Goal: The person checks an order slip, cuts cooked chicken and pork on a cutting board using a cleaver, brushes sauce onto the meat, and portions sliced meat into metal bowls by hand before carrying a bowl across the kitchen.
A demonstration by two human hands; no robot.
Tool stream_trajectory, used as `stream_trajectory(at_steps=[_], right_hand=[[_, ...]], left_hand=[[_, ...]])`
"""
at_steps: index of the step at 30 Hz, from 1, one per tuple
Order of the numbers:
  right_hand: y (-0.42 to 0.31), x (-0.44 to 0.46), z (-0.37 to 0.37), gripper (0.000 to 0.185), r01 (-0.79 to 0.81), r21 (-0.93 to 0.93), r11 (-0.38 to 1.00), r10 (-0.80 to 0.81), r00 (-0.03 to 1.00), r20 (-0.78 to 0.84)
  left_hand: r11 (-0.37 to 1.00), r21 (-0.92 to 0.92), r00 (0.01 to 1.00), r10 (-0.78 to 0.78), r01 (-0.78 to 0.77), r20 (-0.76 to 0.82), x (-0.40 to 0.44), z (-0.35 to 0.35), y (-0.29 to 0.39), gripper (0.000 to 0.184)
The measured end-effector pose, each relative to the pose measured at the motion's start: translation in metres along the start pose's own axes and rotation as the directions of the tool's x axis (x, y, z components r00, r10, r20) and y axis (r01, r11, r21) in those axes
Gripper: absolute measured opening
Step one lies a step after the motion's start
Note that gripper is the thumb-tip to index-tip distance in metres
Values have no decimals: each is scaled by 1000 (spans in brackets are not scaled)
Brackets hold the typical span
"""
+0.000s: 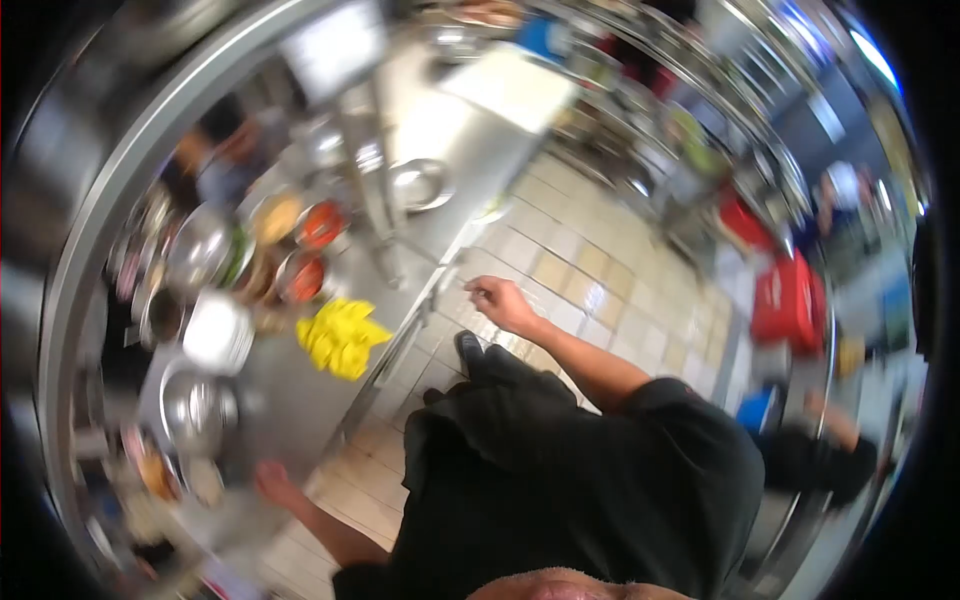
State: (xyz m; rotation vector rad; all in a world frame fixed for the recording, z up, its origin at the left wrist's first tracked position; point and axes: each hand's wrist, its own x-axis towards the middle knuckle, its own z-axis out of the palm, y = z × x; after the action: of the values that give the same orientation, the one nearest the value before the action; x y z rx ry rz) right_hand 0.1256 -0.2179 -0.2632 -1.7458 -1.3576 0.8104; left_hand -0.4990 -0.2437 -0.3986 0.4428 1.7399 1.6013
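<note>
My left hand (275, 485) hangs over the near edge of the steel counter (265, 420), smeared by motion so its fingers do not show clearly. Out in front of me, above the tiled floor and beside the counter edge, my right hand (500, 305) is closed with its fingers curled in. What it holds, if anything, is too small to name. On the counter between my hands lies a crumpled yellow cloth (343, 338). A shiny metal bowl (198, 410) stands nearest my left hand, with a stack of white containers (218, 332) behind it.
Bowls of red food (320, 224) and a metal pan (420, 185) stand farther along the counter. A white board (510, 88) lies at its far end. Across the tiled floor (570, 265) is a red box (788, 300). Other people (835, 195) are in the room.
</note>
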Motion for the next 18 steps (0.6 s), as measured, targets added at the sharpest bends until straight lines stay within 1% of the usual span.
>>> stream_trajectory(at_steps=[1,2,4,5,6,7,8,9,10,12,13,15,16,18], right_hand=[[10,-13,-13,24,-38,-19,999,37,998,-58],[20,-27,-30,24,-60,-43,997,54,990,-126],[43,-48,-52,24,-79,-89,993,59,976,-208],[55,-61,-65,24,-169,-76,983,145,957,-253],[72,-69,-72,24,-211,-50,976,186,933,-307],[93,-82,-83,24,-248,-15,969,227,907,-355],[111,-98,-95,24,-283,22,959,268,878,-397],[125,-113,-109,25,-342,34,939,321,838,-441],[141,-130,-121,27,-362,40,931,333,803,-494],[178,-167,-147,28,-435,95,895,412,728,-548],[209,-189,-154,28,-451,121,884,430,686,-587],[272,-242,-165,27,-478,181,859,467,592,-656],[282,-269,-177,27,-512,255,820,536,531,-657],[305,-329,-193,27,-560,407,722,664,392,-637]], left_hand=[[998,12,998,68,-68,14,-22,21,-1,21],[989,-24,989,144,-145,-13,-38,33,-24,17],[952,219,975,192,-213,114,-93,74,-37,15],[975,168,985,127,-145,112,-128,104,-33,15],[991,118,993,53,-66,105,-155,142,-27,16],[990,135,978,6,-35,208,-182,172,-15,16],[987,159,951,-45,-5,305,-205,198,-7,17],[987,141,896,10,-81,443,-219,222,-7,16],[982,110,816,62,-151,574,-232,246,-10,16],[951,138,711,107,-278,695,-269,293,8,15],[931,143,651,121,-337,750,-284,313,13,15],[950,112,616,96,-290,782,-299,350,3,16],[958,99,592,83,-269,802,-309,371,-2,17],[954,131,540,36,-268,841,-346,407,-5,15]])
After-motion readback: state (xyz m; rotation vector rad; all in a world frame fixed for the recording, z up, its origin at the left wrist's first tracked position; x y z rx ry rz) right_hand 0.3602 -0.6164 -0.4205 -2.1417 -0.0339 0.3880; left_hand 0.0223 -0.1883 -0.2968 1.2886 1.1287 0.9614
